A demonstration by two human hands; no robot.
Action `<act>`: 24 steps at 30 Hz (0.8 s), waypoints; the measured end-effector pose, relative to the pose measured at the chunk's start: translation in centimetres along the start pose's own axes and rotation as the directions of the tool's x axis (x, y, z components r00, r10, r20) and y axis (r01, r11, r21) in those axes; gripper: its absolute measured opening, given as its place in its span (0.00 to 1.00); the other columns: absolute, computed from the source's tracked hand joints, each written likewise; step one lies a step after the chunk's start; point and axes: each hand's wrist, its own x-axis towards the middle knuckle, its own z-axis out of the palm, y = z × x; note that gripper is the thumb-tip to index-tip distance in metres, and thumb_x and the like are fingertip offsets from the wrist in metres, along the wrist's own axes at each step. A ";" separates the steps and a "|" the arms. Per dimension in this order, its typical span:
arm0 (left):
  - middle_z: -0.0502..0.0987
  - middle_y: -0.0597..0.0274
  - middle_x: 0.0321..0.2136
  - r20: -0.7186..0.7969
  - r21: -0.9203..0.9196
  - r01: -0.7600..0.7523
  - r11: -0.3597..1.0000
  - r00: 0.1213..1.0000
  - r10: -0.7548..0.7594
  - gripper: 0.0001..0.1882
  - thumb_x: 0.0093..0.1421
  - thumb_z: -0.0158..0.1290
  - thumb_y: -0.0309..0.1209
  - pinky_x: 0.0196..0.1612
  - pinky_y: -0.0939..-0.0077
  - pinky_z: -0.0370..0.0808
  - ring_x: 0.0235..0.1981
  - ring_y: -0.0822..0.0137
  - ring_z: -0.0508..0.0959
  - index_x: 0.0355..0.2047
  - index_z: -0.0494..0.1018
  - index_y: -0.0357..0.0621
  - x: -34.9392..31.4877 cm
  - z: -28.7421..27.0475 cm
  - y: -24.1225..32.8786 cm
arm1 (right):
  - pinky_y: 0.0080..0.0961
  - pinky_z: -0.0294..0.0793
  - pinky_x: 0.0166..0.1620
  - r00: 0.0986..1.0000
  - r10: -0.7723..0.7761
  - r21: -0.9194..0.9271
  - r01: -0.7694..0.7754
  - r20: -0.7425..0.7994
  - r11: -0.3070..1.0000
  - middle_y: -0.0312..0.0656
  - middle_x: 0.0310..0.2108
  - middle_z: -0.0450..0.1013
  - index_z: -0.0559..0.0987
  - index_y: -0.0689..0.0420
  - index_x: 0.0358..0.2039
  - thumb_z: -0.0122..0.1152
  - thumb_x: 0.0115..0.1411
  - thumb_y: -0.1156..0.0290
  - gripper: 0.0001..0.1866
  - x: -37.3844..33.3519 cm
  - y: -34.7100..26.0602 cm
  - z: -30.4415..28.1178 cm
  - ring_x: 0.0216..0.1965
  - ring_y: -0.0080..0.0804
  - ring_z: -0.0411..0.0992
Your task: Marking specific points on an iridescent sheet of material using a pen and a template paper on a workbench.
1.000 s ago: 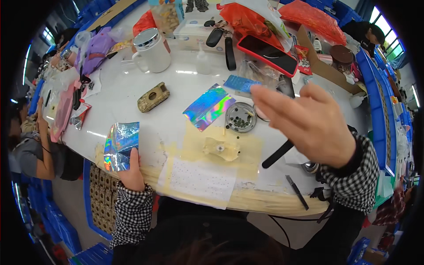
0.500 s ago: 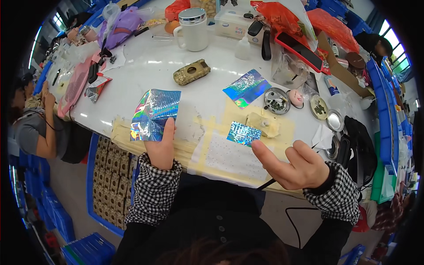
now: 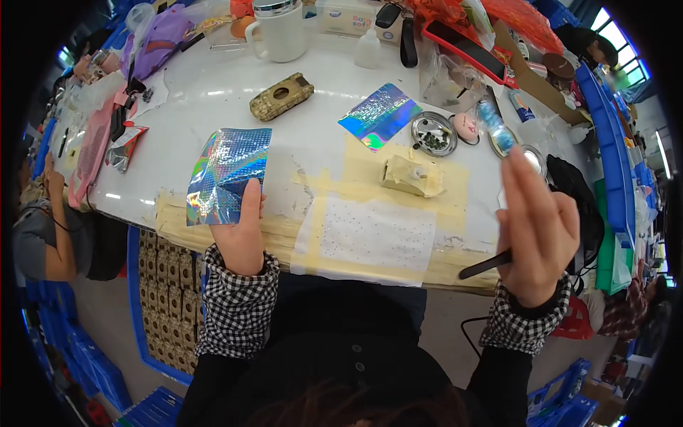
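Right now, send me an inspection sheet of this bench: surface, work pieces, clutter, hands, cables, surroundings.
Surface: white tabletop; yellowish tape and dotted white paper near the front edge.
Work pieces: holographic sheet, left hand; second sheet flat on the table; small shiny blue piece, blurred, at the right fingertips.
Clutter: white mug, red-cased phone, squeeze bottle.
Hands: left hand pinching its sheet; right hand raised, grip unclear.
Cables: black cable below the table edge, right.
Surroundings: blue crate of camouflage parts; co-worker at left.
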 end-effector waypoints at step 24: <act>0.71 0.63 0.23 0.054 -0.017 -0.127 0.992 0.990 0.128 0.06 0.57 0.52 0.26 0.24 0.81 0.63 0.21 0.75 0.67 0.32 0.68 0.38 -0.2 0.6 -0.1 | 0.27 0.67 0.32 0.808 0.590 0.363 -0.553 0.012 0.750 0.47 0.36 0.74 0.75 0.61 0.29 0.42 0.62 0.59 0.19 -12.1 -4.8 3.9 0.27 0.39 0.69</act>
